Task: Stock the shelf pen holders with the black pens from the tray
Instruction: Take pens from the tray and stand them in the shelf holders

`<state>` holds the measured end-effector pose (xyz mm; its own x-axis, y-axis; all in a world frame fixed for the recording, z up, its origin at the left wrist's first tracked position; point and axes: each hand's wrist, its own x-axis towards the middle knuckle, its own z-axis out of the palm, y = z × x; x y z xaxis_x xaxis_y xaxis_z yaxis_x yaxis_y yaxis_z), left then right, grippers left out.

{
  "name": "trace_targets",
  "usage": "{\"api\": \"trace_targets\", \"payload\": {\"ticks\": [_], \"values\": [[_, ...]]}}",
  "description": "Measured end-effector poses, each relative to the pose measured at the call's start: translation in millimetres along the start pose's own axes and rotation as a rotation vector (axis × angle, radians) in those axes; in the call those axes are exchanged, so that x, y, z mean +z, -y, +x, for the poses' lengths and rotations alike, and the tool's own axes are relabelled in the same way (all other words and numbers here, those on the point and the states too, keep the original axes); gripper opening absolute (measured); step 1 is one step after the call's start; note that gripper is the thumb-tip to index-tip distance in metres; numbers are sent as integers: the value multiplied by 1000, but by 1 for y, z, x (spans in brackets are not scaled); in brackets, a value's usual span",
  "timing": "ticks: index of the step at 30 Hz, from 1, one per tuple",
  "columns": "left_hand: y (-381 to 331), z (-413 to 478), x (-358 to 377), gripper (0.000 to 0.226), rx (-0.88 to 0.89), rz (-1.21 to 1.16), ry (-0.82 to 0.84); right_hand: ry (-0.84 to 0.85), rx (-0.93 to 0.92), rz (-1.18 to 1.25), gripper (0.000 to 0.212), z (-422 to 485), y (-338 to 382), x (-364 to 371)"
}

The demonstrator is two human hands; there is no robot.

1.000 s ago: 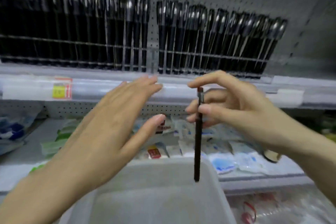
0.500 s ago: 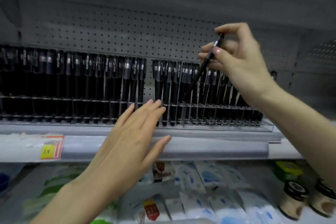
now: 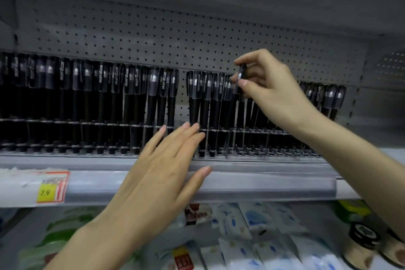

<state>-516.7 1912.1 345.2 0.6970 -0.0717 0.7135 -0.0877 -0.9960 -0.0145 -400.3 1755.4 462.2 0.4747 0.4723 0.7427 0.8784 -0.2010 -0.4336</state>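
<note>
The right hand (image 3: 271,94) pinches a black pen (image 3: 241,75) near its top between thumb and fingers. The barrel slants down among the pens in the right pen holder (image 3: 274,132), at one o'clock. The left hand (image 3: 162,173), at six o'clock, is flat with fingers straight and holds nothing — its tips lie in front of the holder's rail. The left pen holder (image 3: 87,123), at nine o'clock, is packed.

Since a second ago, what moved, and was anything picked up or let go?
The right hand carried the black pen up from over the tray to the right-hand pen holder and is lowering it, tilted, among the stocked pens. The left hand rose to the front of the holder, fingers straight. Unchanged: the right hand pinches the pen's top end, and the left holds nothing.
</note>
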Motion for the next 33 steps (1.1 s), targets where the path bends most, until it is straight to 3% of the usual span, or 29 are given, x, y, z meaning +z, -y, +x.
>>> {"api": "trace_targets", "payload": {"ticks": [4,33], "values": [[2,0,0,53,5,-17,-10,-46,-87,-216,28,-2,-2,4],[7,1,1,53,10,-87,-4,52,-205,-454,50,5,-15,-1]]}}
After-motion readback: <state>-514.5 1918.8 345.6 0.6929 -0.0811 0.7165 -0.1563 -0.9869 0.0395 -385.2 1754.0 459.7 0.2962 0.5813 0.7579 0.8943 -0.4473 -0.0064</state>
